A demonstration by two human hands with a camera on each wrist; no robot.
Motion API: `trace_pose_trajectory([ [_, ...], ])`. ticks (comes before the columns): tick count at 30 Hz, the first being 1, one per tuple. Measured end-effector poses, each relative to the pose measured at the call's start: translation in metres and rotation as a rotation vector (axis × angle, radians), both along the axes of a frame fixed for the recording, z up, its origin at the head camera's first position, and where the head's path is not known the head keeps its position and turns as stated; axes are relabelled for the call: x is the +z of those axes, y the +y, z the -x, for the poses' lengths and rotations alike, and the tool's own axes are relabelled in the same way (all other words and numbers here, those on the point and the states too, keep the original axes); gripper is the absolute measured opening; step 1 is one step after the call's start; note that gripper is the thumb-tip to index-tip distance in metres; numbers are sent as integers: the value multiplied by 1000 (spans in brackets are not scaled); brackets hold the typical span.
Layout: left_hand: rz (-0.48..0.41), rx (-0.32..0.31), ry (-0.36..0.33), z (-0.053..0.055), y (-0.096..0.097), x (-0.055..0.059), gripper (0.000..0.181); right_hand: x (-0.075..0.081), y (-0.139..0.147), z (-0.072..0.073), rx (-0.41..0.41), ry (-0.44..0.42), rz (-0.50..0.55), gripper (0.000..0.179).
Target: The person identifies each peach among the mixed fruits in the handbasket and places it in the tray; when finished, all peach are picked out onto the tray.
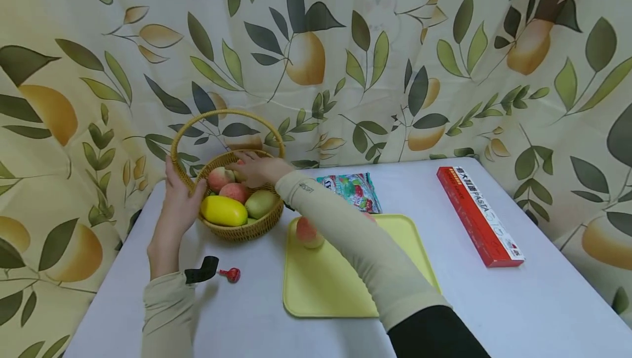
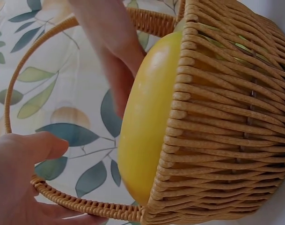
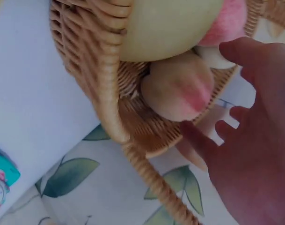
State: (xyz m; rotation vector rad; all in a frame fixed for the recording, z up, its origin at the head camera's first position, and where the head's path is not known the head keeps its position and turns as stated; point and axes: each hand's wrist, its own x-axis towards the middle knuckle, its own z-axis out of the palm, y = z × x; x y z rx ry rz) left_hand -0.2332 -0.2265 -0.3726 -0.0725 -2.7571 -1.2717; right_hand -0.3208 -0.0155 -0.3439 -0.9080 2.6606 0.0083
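A wicker basket (image 1: 247,232) with a tall arched handle (image 1: 227,111) stands at the back left of the table. My left hand (image 1: 179,204) grips the lower left part of that handle, its thumb on one side and fingers on the other. In the basket lie a long yellow fruit (image 1: 224,211), a green fruit (image 1: 261,204) and several peaches (image 1: 234,191). My right hand (image 1: 259,170) reaches over the rim from the right. In the right wrist view its fingers are spread, one fingertip right at a pinkish peach (image 3: 179,86).
On a yellow tray (image 1: 331,292) at the middle sits another peach (image 1: 308,233), partly behind the right sleeve. A colourful candy bag (image 1: 353,191) lies behind the tray. A red pasta box (image 1: 479,215) lies to the right, and a red lollipop (image 1: 232,275) near the left wrist.
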Motion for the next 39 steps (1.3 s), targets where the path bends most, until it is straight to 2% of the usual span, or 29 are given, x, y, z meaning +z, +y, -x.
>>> trace_pose_trajectory([
  [5,3,8,-11,1,2,-1,96,-9,4,13,-31,8,-52,62],
  [9,21,18,-18,2,-3,2,96,-9,4,21,-33,106,-45,62],
  [11,23,18,-15,2,-3,5,96,-4,4,20,-50,147,-53,57],
  [14,9,16,-18,1,-3,6,96,-5,4,17,-45,191,-127,51],
  [18,-10,14,-29,1,-1,4,96,-16,4,14,-16,207,-143,53],
  [22,5,9,-37,1,-1,4,96,-27,4,17,14,230,-165,53],
  [25,24,2,-30,2,-2,5,96,-30,4,21,26,252,-191,54],
  [28,40,0,-30,4,-3,6,96,-27,5,22,15,248,-152,59],
  [33,39,2,-25,7,-4,5,96,-11,15,12,-10,255,24,72],
  [36,26,2,-22,7,-3,4,96,-1,28,-2,-8,269,183,69],
  [39,23,5,-25,5,-3,3,95,8,50,-25,8,272,344,69],
])
